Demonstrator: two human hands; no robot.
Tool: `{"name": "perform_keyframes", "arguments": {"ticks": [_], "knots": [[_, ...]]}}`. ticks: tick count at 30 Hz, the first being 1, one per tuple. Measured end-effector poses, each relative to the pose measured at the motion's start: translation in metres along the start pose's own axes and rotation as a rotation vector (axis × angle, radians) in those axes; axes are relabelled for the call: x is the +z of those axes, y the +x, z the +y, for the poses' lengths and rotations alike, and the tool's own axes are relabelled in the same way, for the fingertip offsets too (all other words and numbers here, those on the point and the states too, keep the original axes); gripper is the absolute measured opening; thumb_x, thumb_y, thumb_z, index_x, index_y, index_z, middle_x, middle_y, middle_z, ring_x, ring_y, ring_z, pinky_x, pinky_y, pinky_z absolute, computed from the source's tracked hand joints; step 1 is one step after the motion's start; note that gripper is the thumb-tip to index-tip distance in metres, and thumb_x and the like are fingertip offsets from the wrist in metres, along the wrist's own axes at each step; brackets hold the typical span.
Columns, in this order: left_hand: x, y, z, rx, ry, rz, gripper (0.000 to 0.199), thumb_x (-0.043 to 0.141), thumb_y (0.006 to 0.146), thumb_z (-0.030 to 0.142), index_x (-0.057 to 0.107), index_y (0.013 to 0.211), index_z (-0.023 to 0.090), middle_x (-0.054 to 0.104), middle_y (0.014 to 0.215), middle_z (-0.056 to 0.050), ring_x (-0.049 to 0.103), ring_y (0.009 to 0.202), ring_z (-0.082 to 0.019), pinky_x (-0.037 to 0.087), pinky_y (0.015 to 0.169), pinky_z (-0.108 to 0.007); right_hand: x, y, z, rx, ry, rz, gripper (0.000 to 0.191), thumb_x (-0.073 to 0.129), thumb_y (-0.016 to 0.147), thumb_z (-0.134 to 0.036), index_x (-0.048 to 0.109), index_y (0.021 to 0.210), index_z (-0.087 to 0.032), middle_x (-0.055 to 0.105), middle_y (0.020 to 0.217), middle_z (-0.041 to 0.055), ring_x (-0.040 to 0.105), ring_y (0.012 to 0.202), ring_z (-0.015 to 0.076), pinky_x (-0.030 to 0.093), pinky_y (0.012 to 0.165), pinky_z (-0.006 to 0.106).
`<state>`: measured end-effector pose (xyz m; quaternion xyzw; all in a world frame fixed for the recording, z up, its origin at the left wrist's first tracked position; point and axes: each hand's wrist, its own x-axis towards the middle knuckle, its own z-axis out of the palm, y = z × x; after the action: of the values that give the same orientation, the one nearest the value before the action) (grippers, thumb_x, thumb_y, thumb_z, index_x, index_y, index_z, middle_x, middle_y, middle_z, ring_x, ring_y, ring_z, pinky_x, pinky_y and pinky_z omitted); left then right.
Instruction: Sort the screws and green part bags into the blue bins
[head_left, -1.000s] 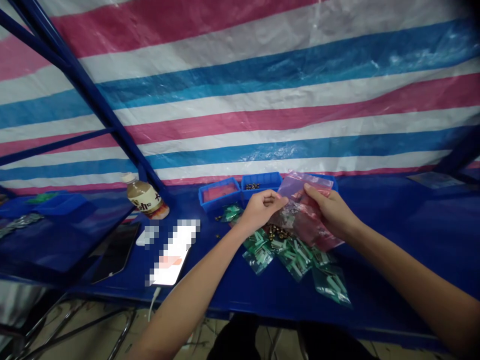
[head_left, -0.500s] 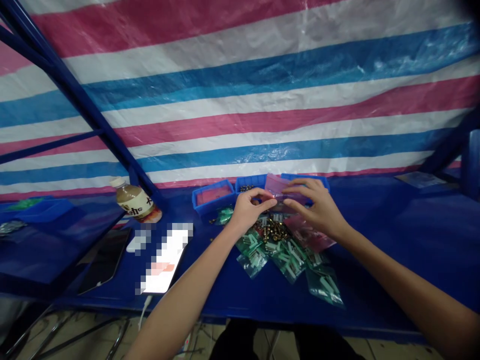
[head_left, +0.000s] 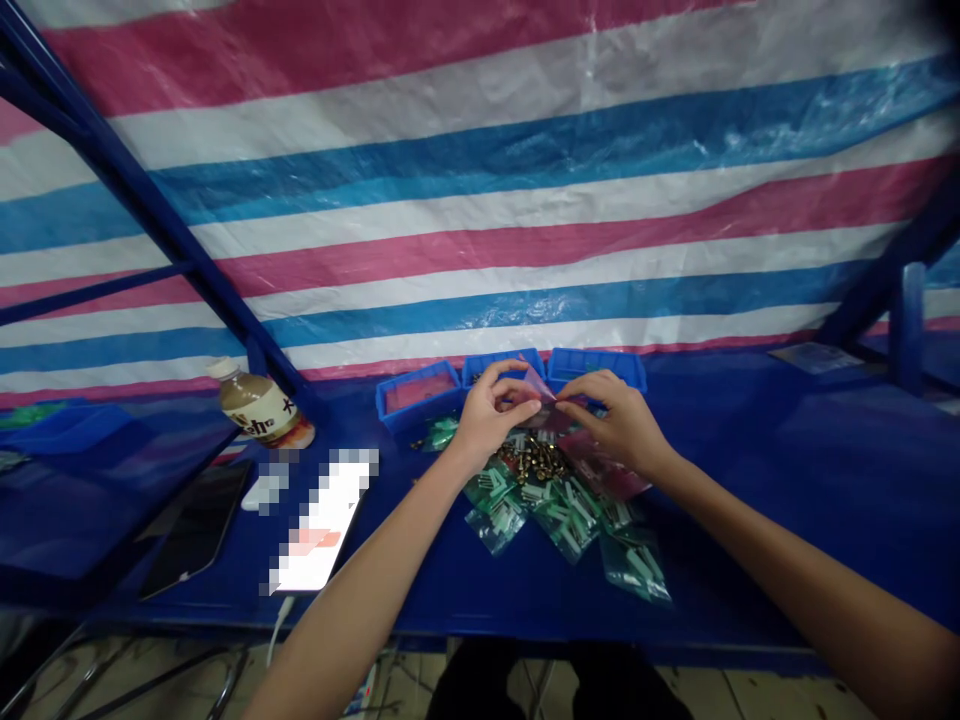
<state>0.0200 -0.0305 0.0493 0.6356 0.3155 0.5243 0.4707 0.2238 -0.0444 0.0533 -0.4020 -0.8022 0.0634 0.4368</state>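
Between my two hands is a small pink plastic bag, held above a pile of metal screws. My left hand pinches its left side, thumb against fingers. My right hand has thumb and fingertips closed on its right edge. Whether anything is inside the bag I cannot tell. Below and in front of the screws lie several green-tinted bags with white plugs in them. More pink bags lie partly under my right hand.
Three blue bins stand at the back: the left bin with pink bags, the middle bin, the right bin. To the left are a drink bottle, a lit phone with a cable, and a dark tablet.
My right hand has drawn its fingers in from a looser spread to a pinch on the pink bag's edge. The bag has tilted. The whole view has shifted slightly.
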Motion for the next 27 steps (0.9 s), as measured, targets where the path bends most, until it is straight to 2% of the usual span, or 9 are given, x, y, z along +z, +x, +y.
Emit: {"name": "perform_keyframes", "arguments": {"ticks": [3, 8, 12, 15, 18, 20, 22, 25, 27], "knots": [[-0.0007, 0.0005, 0.0017, 0.026, 0.042, 0.041, 0.054, 0.078, 0.075, 0.03, 0.054, 0.123, 0.024, 0.069, 0.088, -0.001, 0.063, 0.077, -0.014, 0.048, 0.072, -0.026, -0.0002, -0.0003, -0.0009, 0.027, 0.026, 0.039, 0.009, 0.06, 0.09, -0.027, 0.069, 0.092, -0.025, 0.072, 0.092, 0.0027, 0.061, 0.093, 0.0222, 0.047, 0.083, 0.038], [-0.0013, 0.0012, 0.0026, -0.008, 0.077, 0.079, 0.037, 0.078, 0.074, 0.034, 0.066, 0.107, 0.02, 0.071, 0.091, -0.004, 0.065, 0.084, -0.016, 0.05, 0.078, -0.03, -0.0008, -0.0004, 0.0002, 0.138, 0.032, 0.005, 0.03, 0.068, 0.083, -0.037, 0.066, 0.11, -0.026, 0.071, 0.104, 0.0055, 0.062, 0.097, 0.0257, 0.048, 0.084, 0.041], [-0.0029, 0.0021, 0.0025, -0.029, 0.068, 0.12, 0.034, 0.079, 0.073, 0.036, 0.068, 0.101, 0.019, 0.07, 0.09, -0.005, 0.065, 0.086, -0.018, 0.05, 0.081, -0.033, -0.0018, -0.0001, 0.0015, 0.238, 0.141, -0.08, 0.022, 0.065, 0.084, -0.044, 0.07, 0.09, -0.023, 0.072, 0.09, 0.0046, 0.064, 0.083, 0.0229, 0.049, 0.077, 0.038], [-0.0059, 0.0033, 0.0029, 0.025, 0.275, 0.163, 0.041, 0.079, 0.072, 0.04, 0.07, 0.108, 0.023, 0.067, 0.097, -0.005, 0.062, 0.089, -0.019, 0.049, 0.078, -0.032, -0.0042, 0.0007, 0.0007, 0.294, 0.273, -0.1, 0.027, 0.065, 0.084, -0.048, 0.07, 0.087, -0.021, 0.072, 0.085, 0.0037, 0.064, 0.077, 0.0203, 0.049, 0.072, 0.034], [-0.008, 0.0041, 0.0024, 0.111, 0.487, 0.154, 0.033, 0.08, 0.07, 0.041, 0.075, 0.1, 0.027, 0.061, 0.112, -0.006, 0.058, 0.102, -0.022, 0.047, 0.081, -0.033, -0.0062, 0.0014, -0.0007, 0.349, 0.408, -0.097, 0.03, 0.068, 0.081, -0.049, 0.07, 0.089, -0.02, 0.072, 0.085, 0.0038, 0.065, 0.077, 0.0193, 0.05, 0.07, 0.032], [-0.0076, 0.0037, 0.0012, 0.107, 0.446, 0.094, 0.022, 0.078, 0.073, 0.04, 0.076, 0.088, 0.024, 0.063, 0.11, -0.006, 0.059, 0.103, -0.022, 0.046, 0.084, -0.033, -0.0062, 0.0015, -0.0018, 0.407, 0.509, -0.083, 0.033, 0.07, 0.079, -0.05, 0.071, 0.092, -0.02, 0.072, 0.086, 0.0043, 0.066, 0.078, 0.0191, 0.052, 0.071, 0.032], [-0.0056, 0.0027, -0.0003, 0.015, 0.292, 0.049, 0.023, 0.076, 0.076, 0.041, 0.076, 0.084, 0.02, 0.068, 0.098, -0.006, 0.062, 0.092, -0.02, 0.047, 0.081, -0.033, -0.0056, 0.0015, -0.0033, 0.472, 0.636, -0.09, 0.036, 0.072, 0.078, -0.05, 0.07, 0.099, -0.021, 0.073, 0.091, 0.0053, 0.068, 0.082, 0.0195, 0.054, 0.073, 0.033], [-0.0017, 0.0007, -0.0021, -0.146, 0.081, 0.08, 0.03, 0.077, 0.073, 0.044, 0.075, 0.085, 0.017, 0.072, 0.085, -0.005, 0.064, 0.079, -0.018, 0.049, 0.075, -0.031, -0.0054, 0.0012, -0.0058, 0.544, 0.791, -0.187, 0.042, 0.074, 0.075, -0.048, 0.068, 0.108, -0.023, 0.073, 0.1, 0.0062, 0.069, 0.088, 0.0209, 0.057, 0.074, 0.035], [0.0, 0.0, -0.0031, -0.2, 0.006, 0.117, 0.031, 0.079, 0.072, 0.044, 0.075, 0.086, 0.016, 0.074, 0.086, -0.005, 0.064, 0.078, -0.017, 0.049, 0.074, -0.03, -0.0062, 0.0007, -0.0063, 0.577, 0.79, -0.282, 0.038, 0.075, 0.073, -0.049, 0.07, 0.099, -0.021, 0.073, 0.092, 0.0059, 0.068, 0.081, 0.0203, 0.057, 0.069, 0.034]]}}
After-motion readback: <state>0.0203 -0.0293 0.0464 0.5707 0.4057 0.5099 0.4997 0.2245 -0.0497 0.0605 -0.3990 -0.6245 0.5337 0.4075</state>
